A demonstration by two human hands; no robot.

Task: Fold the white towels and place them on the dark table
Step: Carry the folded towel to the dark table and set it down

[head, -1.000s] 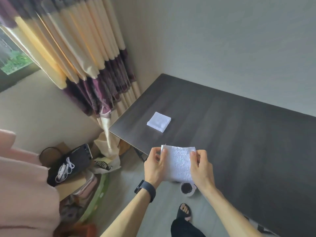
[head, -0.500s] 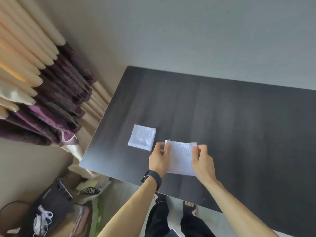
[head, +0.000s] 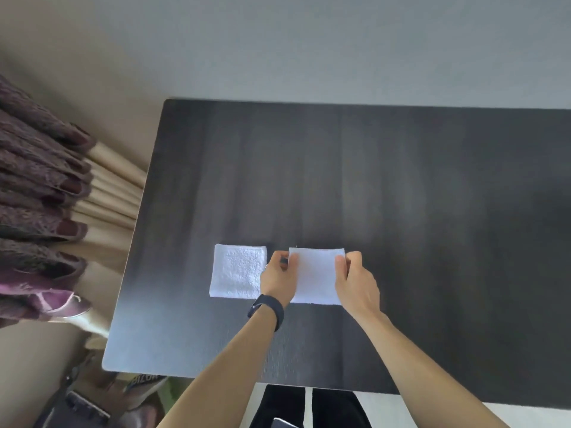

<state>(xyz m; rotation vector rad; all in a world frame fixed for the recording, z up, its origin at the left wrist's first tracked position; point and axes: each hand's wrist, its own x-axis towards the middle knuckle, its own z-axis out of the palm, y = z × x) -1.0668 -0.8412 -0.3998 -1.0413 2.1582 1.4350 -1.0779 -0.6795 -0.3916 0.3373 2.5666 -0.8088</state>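
Observation:
A folded white towel [head: 238, 271] lies flat on the dark table [head: 401, 186], near its left front part. Just to its right is a second folded white towel [head: 316, 276], held by both hands low over the tabletop. My left hand [head: 278, 278], with a black watch on the wrist, pinches this towel's left edge. My right hand [head: 355, 281] pinches its right edge. Whether the held towel touches the table I cannot tell.
The table's back edge meets a grey wall [head: 309, 41]. Purple and cream curtains [head: 46, 196] hang to the left of the table. Bags and clutter [head: 92, 400] lie on the floor at the lower left. My dark-trousered legs [head: 296, 406] stand at the table's front edge.
The view has swung from the floor and curtain side over the table. Both hands carried the held towel forward, and it now sits beside the first folded towel.

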